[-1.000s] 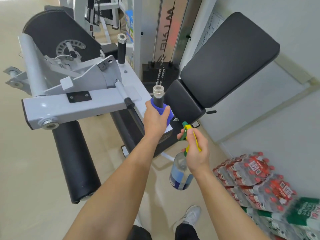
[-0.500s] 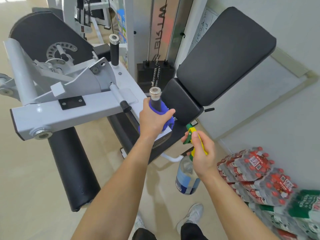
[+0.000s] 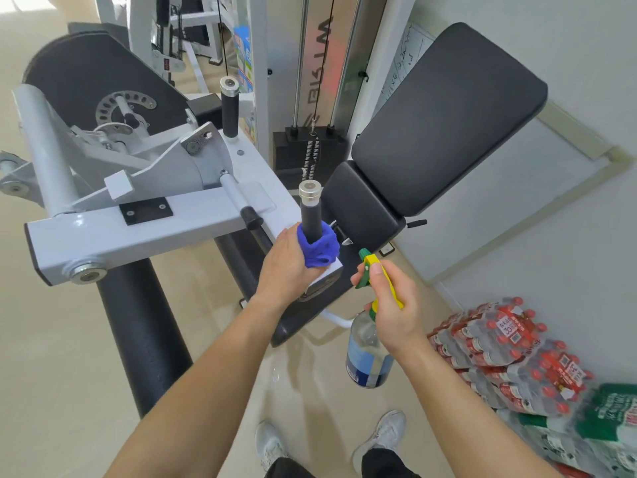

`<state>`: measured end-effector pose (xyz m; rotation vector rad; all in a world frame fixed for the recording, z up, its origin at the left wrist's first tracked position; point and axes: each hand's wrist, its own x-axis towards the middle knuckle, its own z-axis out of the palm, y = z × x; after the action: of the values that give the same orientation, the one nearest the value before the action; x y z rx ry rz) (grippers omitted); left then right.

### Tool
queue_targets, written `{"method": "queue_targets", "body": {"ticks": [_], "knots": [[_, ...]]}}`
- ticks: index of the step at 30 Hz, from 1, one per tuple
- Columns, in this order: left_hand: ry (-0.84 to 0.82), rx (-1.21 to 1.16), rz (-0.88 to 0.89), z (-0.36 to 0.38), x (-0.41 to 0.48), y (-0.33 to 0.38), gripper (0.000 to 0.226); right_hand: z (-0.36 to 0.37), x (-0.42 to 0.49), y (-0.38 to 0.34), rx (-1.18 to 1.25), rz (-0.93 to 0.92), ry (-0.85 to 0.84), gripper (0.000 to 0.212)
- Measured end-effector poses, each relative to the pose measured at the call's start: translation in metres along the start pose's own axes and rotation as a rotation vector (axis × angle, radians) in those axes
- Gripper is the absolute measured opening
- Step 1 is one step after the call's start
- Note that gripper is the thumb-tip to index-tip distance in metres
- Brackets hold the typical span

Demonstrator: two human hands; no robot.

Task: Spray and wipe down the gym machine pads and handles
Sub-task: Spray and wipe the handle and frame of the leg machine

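Wrapping the blue cloth (image 3: 319, 251) round the foot of the near handle (image 3: 310, 215), the left hand (image 3: 286, 267) grips cloth and handle together, fingers curled round the far side and the back of the hand turned up to the camera. Held like that, the cloth meets the black grip all the way round, so a slide or twist would likely clean the whole sleeve in one pass. The handle stands upright on the corner of the white frame (image 3: 144, 229), just beside the seat pad (image 3: 362, 208), its metal cap and upper grip bare above the cloth. The left forearm reaches forward nearly straight. The right hand (image 3: 393, 305) holds the spray bottle (image 3: 367, 357) by its neck, fingers closed under the green and yellow trigger head, thumb lying along the yellow top; whether a finger sits on the trigger cannot be told. The bottle hangs upright below the hand, over the floor, its nozzle aimed toward the handle, near it but apart, which looks like a way to have the next squirt ready without setting the bottle down. The right elbow is bent, the forearm angled in toward the machine. Neither hand touches the back pad (image 3: 448, 122), the roller pad (image 3: 138, 332) or the far handle (image 3: 230, 112). Packs of bottled water (image 3: 499, 343) are stacked by the wall at right.
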<state>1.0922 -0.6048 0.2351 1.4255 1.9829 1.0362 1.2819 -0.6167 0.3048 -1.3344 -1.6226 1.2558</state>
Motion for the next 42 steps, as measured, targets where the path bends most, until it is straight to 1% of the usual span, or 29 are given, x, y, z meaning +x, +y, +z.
{"method": "queue_targets", "body": {"ticks": [1, 4, 6, 7, 9, 12, 15, 17, 19, 22, 24, 26, 28, 30, 31, 32, 34, 39, 41, 42], "knots": [[0.043, -0.101, -0.075, 0.006, -0.002, 0.006, 0.032, -0.001, 0.000, 0.000, 0.000, 0.000, 0.000, 0.038], [0.276, -0.309, -0.273, 0.023, -0.005, 0.033, 0.049, -0.005, 0.000, 0.000, -0.006, 0.005, 0.003, 0.033], [0.424, -0.407, -0.325, 0.028, 0.002, 0.052, 0.055, -0.008, -0.001, 0.000, -0.011, 0.002, 0.012, 0.035], [0.477, -0.436, -0.323, 0.028, 0.006, 0.058, 0.056, -0.010, -0.002, -0.001, -0.013, -0.004, 0.015, 0.036], [0.509, -0.447, -0.311, 0.022, 0.016, 0.067, 0.057, -0.014, -0.002, -0.001, -0.025, -0.023, 0.024, 0.041], [0.470, -0.469, -0.251, 0.005, 0.022, 0.073, 0.056, -0.018, -0.002, 0.001, -0.039, -0.037, 0.032, 0.045], [0.338, -0.522, -0.172, -0.017, 0.027, 0.068, 0.047, -0.019, 0.001, 0.006, -0.039, -0.032, 0.041, 0.046], [0.211, -0.566, -0.112, -0.028, 0.030, 0.059, 0.039, -0.019, 0.001, 0.007, -0.025, -0.016, 0.046, 0.046], [0.045, -0.590, -0.121, -0.034, 0.030, 0.049, 0.032, -0.018, 0.000, 0.008, -0.016, -0.014, 0.053, 0.046], [-0.262, -0.455, -0.162, -0.039, 0.030, 0.030, 0.019, -0.014, 0.001, 0.008, -0.001, -0.012, 0.061, 0.047], [-0.348, -0.368, -0.138, -0.040, 0.031, 0.023, 0.015, -0.010, 0.001, 0.006, 0.004, -0.005, 0.062, 0.044], [-0.322, -0.322, -0.074, -0.036, 0.026, 0.028, 0.008, -0.007, 0.002, 0.004, 0.007, -0.002, 0.071, 0.041], [-0.197, -0.297, -0.067, -0.021, 0.010, 0.041, 0.012, -0.004, 0.002, 0.001, 0.007, -0.017, 0.084, 0.039], [0.033, -0.363, -0.219, -0.002, -0.006, 0.052, 0.018, 0.001, 0.004, -0.007, 0.011, -0.036, 0.101, 0.037], [0.120, -0.416, -0.298, 0.004, -0.012, 0.056, 0.025, 0.004, 0.005, -0.014, 0.022, -0.043, 0.108, 0.036], [0.168, -0.456, -0.343, 0.005, -0.016, 0.060, 0.029, 0.007, 0.005, -0.021, 0.040, -0.049, 0.115, 0.035], [0.150, -0.454, -0.334, 0.002, -0.014, 0.059, 0.026, 0.011, 0.010, -0.033, 0.067, -0.072, 0.124, 0.036], [-0.044, -0.230, -0.267, -0.041, -0.013, 0.037, 0.010, 0.006, 0.036, -0.064, 0.129, -0.107, 0.154, 0.039], [-0.032, -0.154, -0.241, -0.064, -0.008, 0.036, 0.004, 0.000, 0.054, -0.074, 0.131, -0.103, 0.148, 0.036], [0.011, -0.179, -0.248, -0.077, -0.003, 0.038, 0.008, -0.003, 0.065, -0.078, 0.111, -0.106, 0.130, 0.036]]}}
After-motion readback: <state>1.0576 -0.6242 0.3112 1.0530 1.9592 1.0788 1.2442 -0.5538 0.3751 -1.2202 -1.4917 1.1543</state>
